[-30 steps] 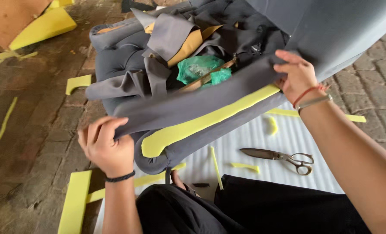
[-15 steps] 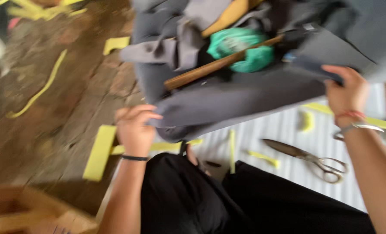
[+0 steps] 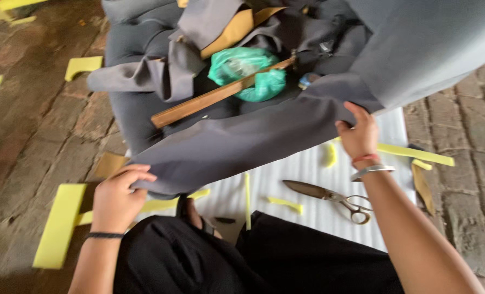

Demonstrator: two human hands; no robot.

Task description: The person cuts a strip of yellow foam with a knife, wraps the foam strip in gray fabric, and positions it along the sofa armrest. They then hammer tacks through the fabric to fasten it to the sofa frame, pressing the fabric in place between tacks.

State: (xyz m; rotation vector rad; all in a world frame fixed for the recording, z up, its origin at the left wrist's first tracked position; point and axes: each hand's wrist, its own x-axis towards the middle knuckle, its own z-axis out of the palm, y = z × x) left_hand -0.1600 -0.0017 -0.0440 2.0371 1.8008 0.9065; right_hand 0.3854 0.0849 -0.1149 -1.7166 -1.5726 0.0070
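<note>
The grey fabric cover (image 3: pixel 237 141) lies stretched across the lower front edge of a grey upholstered seat piece (image 3: pixel 139 38), spanning from lower left to upper right above the person's lap. The left hand (image 3: pixel 117 198) clamps its grip on the cover's lower left corner, fingers curled over the hem. The right hand (image 3: pixel 359 136) pinches the cover's upper right edge, grip closed on the cloth, with a red band and a metal bangle at the wrist.

Inside the seat's hollow, a wooden strip (image 3: pixel 215 98) lies aslant, touching a green plastic bag (image 3: pixel 242 73). A tan panel (image 3: pixel 229 32) shows among loose grey folds above.

Below the cover, a white ribbed sheet (image 3: pixel 307 190) is spread on the brick floor (image 3: pixel 30 125). Scissors (image 3: pixel 329 198) rest on it, blades closed, just beside the right forearm and apart from the cover's edge. Yellow foam offcuts (image 3: pixel 60 223) lie scattered: a long slab just left of the left wrist, a strip right of the right hand, small scraps on the sheet. Open floor remains to the left and far right.
</note>
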